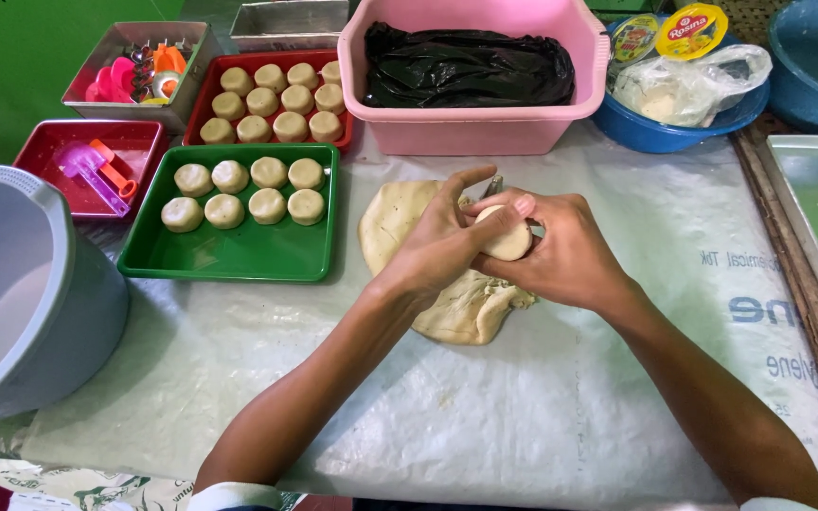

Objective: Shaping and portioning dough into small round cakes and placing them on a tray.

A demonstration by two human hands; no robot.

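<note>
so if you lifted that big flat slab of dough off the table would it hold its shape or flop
The dough slab would probably flop and stretch: it lies thin with ragged, uneven edges. It may also cling a little to the plastic sheet, since it sits flat against it. The puck held between the left hand and right hand looks firmer, being thick and compact.

The setting was a small food-preparation kitchen, apparently a home or cottage bakery. The counter (560,416) was covered with a plastic woven sack sheet, on which lay a slab of pale dough (400,222). A green tray (239,251) and a red tray (212,90) held rows of round dough pieces. A metal tin of coloured cutters (139,71), a pink tub (475,128), blue basins (665,132) and a grey bucket (21,303) stood around.
</note>
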